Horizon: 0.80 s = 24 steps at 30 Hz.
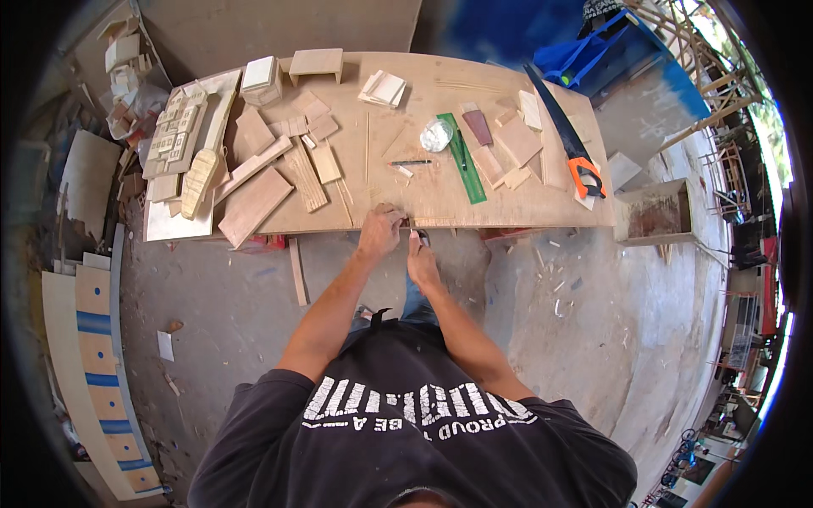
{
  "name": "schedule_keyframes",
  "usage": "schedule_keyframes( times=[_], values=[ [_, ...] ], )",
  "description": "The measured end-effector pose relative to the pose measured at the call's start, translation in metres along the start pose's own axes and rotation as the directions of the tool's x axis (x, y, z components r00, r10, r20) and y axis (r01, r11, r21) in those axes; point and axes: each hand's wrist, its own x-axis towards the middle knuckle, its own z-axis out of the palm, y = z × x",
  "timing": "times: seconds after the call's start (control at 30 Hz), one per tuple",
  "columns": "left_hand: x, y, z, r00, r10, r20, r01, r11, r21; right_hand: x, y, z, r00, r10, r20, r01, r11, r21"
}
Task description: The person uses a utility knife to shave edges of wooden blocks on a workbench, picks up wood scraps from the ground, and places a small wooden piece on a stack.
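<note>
Both my hands meet at the near edge of the wooden table (398,190), close together. My left hand (381,230) is closed in a pinch at the edge, on something too small to name. Just right of it and a little lower, my right hand (423,262) is closed around a small object, mostly hidden by the fingers. Beyond them on the tabletop lie a dark pencil (412,162), a green ruler (462,161) and a whitish round item (436,135). Fine wood bits are scattered near the pencil.
Wood blocks and boards (257,206) crowd the table's left; more offcuts (517,140) lie right. A handsaw with an orange handle (584,173) rests near the right edge. An open box (656,212) stands beyond it. A wood strip (298,271) leans below the table.
</note>
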Motion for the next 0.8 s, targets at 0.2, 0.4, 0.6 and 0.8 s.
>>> schedule_keyframes(
  times=[0.2,0.4,0.6,0.8],
  values=[
    [0.004,0.004,-0.006,0.995,0.073,0.073,-0.078,0.995,0.064,0.007,0.003,0.007,0.998,0.018,-0.054,-0.019,1.0,-0.018],
    [0.003,0.003,-0.01,0.988,0.12,0.1,-0.128,0.989,0.073,0.016,-0.001,0.018,0.993,-0.04,-0.11,0.046,0.998,0.051],
    [0.004,-0.001,-0.013,0.995,0.07,0.071,-0.065,0.995,-0.069,0.022,0.012,0.017,0.999,-0.009,-0.045,0.006,0.999,-0.052],
    [-0.002,-0.006,-0.011,0.999,0.034,0.023,-0.033,0.997,-0.075,0.039,0.043,-0.008,0.987,0.062,0.148,-0.074,0.994,0.079]
  ],
)
